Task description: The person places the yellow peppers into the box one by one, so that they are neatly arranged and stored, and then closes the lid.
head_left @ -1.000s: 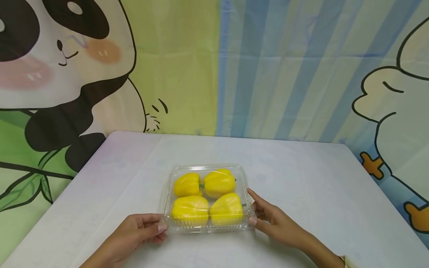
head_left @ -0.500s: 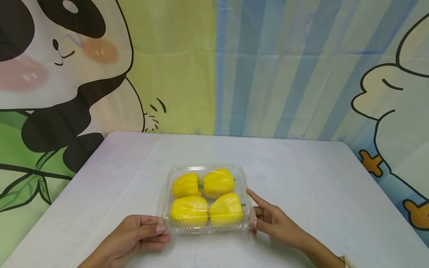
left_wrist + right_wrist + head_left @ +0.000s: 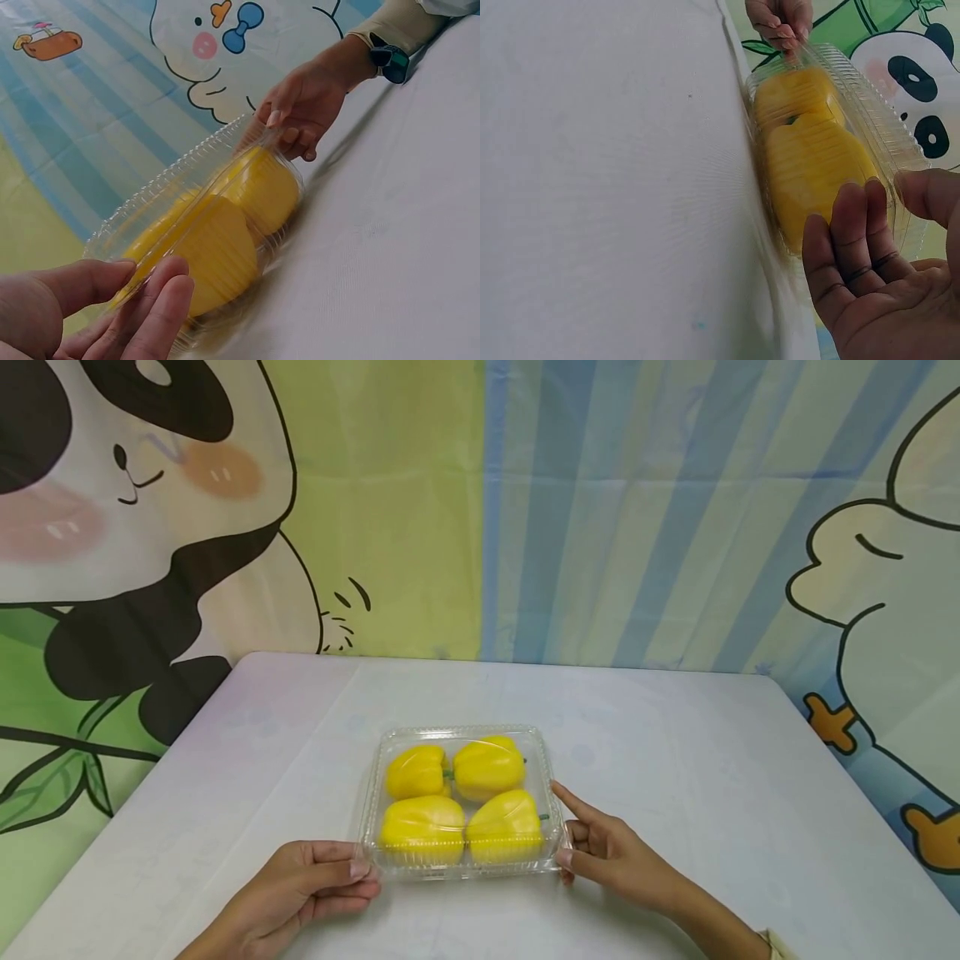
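Observation:
A clear plastic clamshell container (image 3: 465, 732) stands near the front middle of the table, its lid down. Inside lie several yellow bell peppers (image 3: 423, 831), some with short green stems showing. At the container's front left corner, my left hand (image 3: 296, 893) pinches the rim between thumb and fingers. My right hand (image 3: 622, 864) grips the front right corner, thumb on the rim and index finger stretched along the right side. Both wrist views show thumb and fingertips on either side of the rim, with the ribbed wall (image 3: 870, 105) visible in the right one.
A white cloth covers the table (image 3: 660, 752). Behind it hangs a printed curtain (image 3: 600, 527) with a panda at left and a white cartoon figure at right. A dark watch (image 3: 390, 58) is on the right wrist.
My left hand's lower fingers have stretched a little to the right, by the container's corner. The container has stayed nearly in place, and the whole head view has shifted slightly.

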`<action>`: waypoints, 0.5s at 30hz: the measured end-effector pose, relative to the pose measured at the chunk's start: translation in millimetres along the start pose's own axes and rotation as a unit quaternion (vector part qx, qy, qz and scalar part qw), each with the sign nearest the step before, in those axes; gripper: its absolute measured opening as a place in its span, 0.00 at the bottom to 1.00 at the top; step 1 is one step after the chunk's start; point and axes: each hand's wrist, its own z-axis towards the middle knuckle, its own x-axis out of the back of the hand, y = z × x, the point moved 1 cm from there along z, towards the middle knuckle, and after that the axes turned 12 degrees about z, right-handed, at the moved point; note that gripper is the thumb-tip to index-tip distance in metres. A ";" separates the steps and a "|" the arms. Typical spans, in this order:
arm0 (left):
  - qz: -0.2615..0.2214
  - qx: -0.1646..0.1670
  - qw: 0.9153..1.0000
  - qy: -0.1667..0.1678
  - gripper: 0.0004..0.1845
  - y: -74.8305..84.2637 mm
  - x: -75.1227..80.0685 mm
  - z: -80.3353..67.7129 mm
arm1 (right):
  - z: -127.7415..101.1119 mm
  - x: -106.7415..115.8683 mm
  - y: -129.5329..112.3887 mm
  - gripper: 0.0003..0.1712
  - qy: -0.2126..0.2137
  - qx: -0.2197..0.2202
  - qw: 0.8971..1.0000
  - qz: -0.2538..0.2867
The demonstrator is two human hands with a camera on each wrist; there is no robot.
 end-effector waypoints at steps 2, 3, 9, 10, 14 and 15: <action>-0.002 -0.002 1.000 0.000 0.18 0.1 -0.5 0.0 | 1.0 0.0 -0.1 0.43 -0.003 0.010 1.000 0.004; -0.002 -0.003 1.000 -0.001 0.18 0.1 -0.8 0.0 | 1.5 -0.1 -0.1 0.43 -0.004 0.014 1.000 0.004; -0.004 -0.013 1.000 -0.002 0.18 0.2 -2.9 -0.5 | 1.5 -1.9 -1.0 0.44 0.009 0.005 1.000 -0.004; -0.005 -0.015 1.000 -0.001 0.18 0.0 -3.1 -0.7 | 1.3 -2.2 -1.0 0.44 0.011 0.004 1.000 -0.005; -0.007 -0.016 1.000 0.006 0.18 -1.0 -3.2 -0.7 | 1.5 -3.1 -1.0 0.44 0.012 0.004 1.000 -0.003; -0.007 -0.015 1.000 0.007 0.18 -1.2 -3.1 -0.5 | 1.6 -3.2 -1.0 0.44 0.011 0.004 1.000 -0.002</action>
